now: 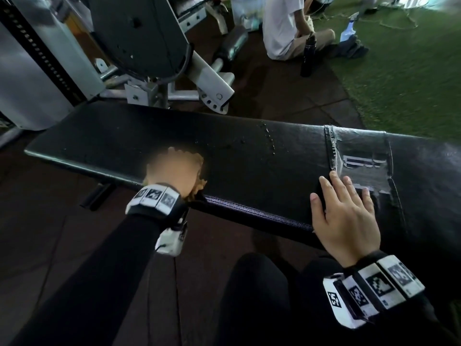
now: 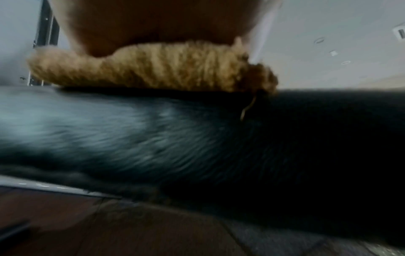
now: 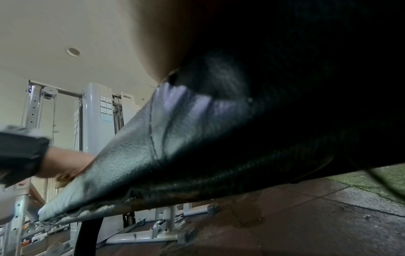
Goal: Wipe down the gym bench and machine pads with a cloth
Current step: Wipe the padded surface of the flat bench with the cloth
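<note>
Bottles: a dark bottle (image 1: 308, 57) is standing upright on the floor mat at the upper right of the head view, just beside a seated person (image 1: 287, 26); its contents are not showing. A clear spray bottle (image 1: 348, 29) is lying farther right on the green turf (image 1: 411, 78); whether it is holding liquid cannot be told.
Bench: the black bench pad (image 1: 249, 156) is stretching across the middle of the head view, with droplets sitting on it right of centre and a worn, taped patch (image 1: 361, 166) showing toward the right.
Cloth: the tan cloth (image 2: 153, 69) is lying flat on the pad near its front edge, left of centre in the head view, directly beneath the left hand.
Left hand: the left hand (image 1: 172, 171) is pressing down on top of the cloth; it is blurred, so how the fingers are lying cannot be told.
Right hand: the right hand (image 1: 346, 216) is resting palm down on the pad's front edge at lower right, fingers spread and straight, fingertips touching the taped patch, well apart from the cloth.
Machine: a grey-white weight machine (image 1: 139, 46) is standing behind the bench at upper left.
</note>
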Available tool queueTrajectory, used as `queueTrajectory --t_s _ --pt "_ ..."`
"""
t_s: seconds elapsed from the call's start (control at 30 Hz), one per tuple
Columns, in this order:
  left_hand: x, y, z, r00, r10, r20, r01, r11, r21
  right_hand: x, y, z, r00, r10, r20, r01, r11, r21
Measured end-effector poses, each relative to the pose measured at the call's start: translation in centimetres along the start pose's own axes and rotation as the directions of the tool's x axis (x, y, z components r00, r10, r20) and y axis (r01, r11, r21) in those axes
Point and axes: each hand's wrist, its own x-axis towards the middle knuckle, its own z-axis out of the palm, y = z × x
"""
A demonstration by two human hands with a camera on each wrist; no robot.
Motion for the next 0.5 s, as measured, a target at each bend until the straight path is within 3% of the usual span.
queueTrajectory --t_s 0.13,0.27,0.4,0.5 --pt "-0.1 6.2 -0.2 0.969 0.242 0.047 -0.245 0.967 0.076 0.0 0.0 -0.1 1.0 0.001 0.004 -0.001 1.0 -0.003" --pt "-3.2 10.5 1.4 0.857 0.515 0.026 -0.514 0.849 0.128 -0.1 0.1 -0.2 1.0 0.0 0.014 0.0 1.0 0.002" --pt "-7.1 8.2 2.7 0.726 0.681 -0.096 -0.67 0.732 0.124 -0.1 0.1 -0.3 1.0 0.007 0.016 -0.007 1.0 0.009" --pt "-8.2 4.1 2.8 0.685 0.717 -0.125 -0.708 0.697 0.114 -0.1 0.2 -0.3 1.0 0.006 0.015 -0.006 1.0 0.01"
